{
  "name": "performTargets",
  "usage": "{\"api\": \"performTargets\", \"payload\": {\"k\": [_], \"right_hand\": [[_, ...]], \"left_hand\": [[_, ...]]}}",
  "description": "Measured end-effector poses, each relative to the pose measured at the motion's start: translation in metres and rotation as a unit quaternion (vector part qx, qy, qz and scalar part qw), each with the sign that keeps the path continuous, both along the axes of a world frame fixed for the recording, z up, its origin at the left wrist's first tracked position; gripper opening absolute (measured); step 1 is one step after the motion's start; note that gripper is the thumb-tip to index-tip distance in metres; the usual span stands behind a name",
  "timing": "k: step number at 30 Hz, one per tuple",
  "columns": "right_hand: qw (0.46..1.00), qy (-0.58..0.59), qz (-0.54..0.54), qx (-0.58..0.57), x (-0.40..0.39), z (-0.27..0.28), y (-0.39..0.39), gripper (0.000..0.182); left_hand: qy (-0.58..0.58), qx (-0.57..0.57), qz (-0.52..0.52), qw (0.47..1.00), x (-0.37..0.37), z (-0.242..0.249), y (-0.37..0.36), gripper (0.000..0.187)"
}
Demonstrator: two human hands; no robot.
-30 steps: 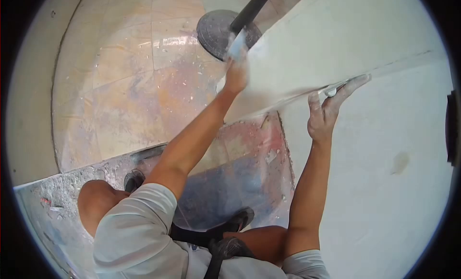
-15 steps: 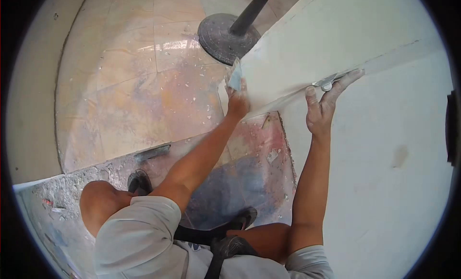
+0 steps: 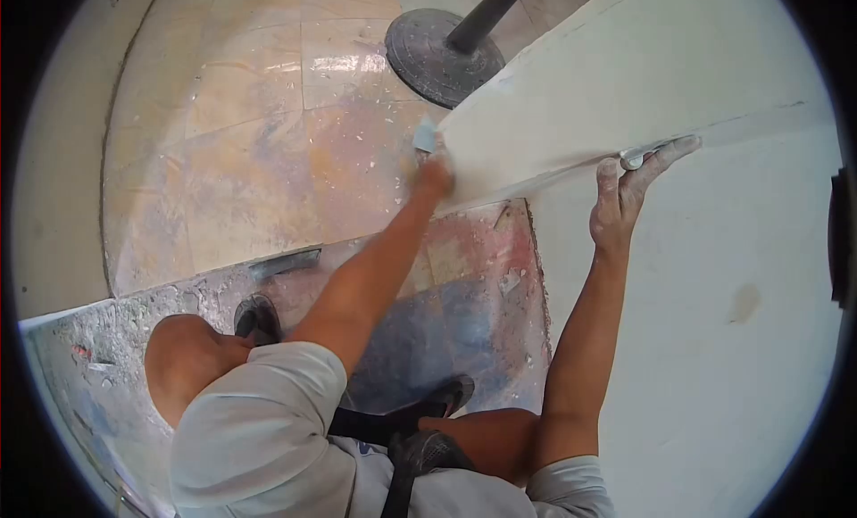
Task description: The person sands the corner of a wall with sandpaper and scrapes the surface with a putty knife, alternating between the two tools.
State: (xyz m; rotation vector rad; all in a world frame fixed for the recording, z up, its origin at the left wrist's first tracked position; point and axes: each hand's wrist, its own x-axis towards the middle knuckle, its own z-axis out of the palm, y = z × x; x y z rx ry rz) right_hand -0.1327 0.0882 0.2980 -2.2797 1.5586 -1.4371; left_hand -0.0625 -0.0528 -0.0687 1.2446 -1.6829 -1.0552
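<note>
My left hand point(image 3: 434, 177) is closed on a flat light-blue piece point(image 3: 426, 135), beside the left end of the white wall point(image 3: 571, 99). Motion smears these fingers, and I cannot make out what kind of piece it is. My right hand point(image 3: 620, 201) reaches up to the line where two white surfaces meet. Its fingers lie stretched along a thin silvery tool point(image 3: 632, 159), with the thumb apart from them. Most of that tool is hidden by the fingers and the wall's edge. A smeared grey streak runs along the joint left of this hand.
A round black post base point(image 3: 437, 58) stands on the dusty tiled floor point(image 3: 241, 179) beyond the wall. A dark flat strip point(image 3: 286, 264) lies along the floor's step. Rubble point(image 3: 152, 317) is scattered at lower left. A brown stain point(image 3: 744, 304) marks the right-hand white surface.
My left hand has shifted slightly up and left, with the light-blue piece still in it. My right hand has slid to the right along the joint with the silvery tool.
</note>
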Motion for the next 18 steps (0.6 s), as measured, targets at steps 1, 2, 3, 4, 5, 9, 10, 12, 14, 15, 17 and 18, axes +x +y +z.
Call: {"api": "performTargets", "payload": {"k": [1,2,3,4,5,9,10,12,14,15,17,18], "right_hand": [[1.0,0.022,-0.004,-0.005,-0.003,0.0,0.0,0.109],[0.999,0.045,-0.006,-0.012,-0.006,0.003,-0.004,0.108],[0.999,0.03,0.011,-0.024,-0.004,0.001,-0.006,0.109],[0.999,0.028,0.005,-0.02,-0.003,0.001,-0.003,0.109],[1.0,0.026,0.002,-0.015,0.0,0.003,-0.003,0.109],[1.0,0.016,-0.019,0.002,-0.006,-0.002,-0.001,0.106],[1.0,0.008,-0.007,-0.002,-0.002,0.0,-0.001,0.105],[1.0,-0.016,-0.01,0.01,0.0,0.0,0.0,0.102],[1.0,-0.008,-0.007,-0.01,0.007,0.002,-0.002,0.102],[1.0,0.0,-0.006,-0.026,0.008,0.003,-0.003,0.101],[1.0,0.009,-0.01,-0.017,-0.002,0.001,-0.003,0.101],[1.0,0.0,-0.013,-0.003,-0.005,-0.001,-0.003,0.1]], "left_hand": [[-0.102,0.159,-0.045,0.981,0.019,0.052,-0.012,0.067],[-0.198,0.312,-0.086,0.925,0.028,0.083,-0.022,0.065],[-0.02,0.105,-0.003,0.994,0.018,0.078,-0.021,0.063],[0.158,-0.105,0.078,0.979,0.002,0.07,-0.012,0.061],[0.18,-0.172,0.153,0.956,0.018,0.17,0.006,0.061],[0.232,-0.252,0.131,0.93,0.038,0.289,0.043,0.065],[0.206,-0.26,0.118,0.936,0.044,0.275,0.041,0.061],[0.301,-0.149,0.125,0.933,0.026,0.187,0.023,0.055],[0.332,-0.156,0.215,0.905,0.024,0.133,0.018,0.052],[0.177,-0.061,0.168,0.968,0.02,0.117,0.011,0.053],[-0.145,0.131,0.054,0.979,0.014,0.1,-0.007,0.055],[-0.306,0.218,-0.009,0.927,0.016,0.093,-0.018,0.056]]}}
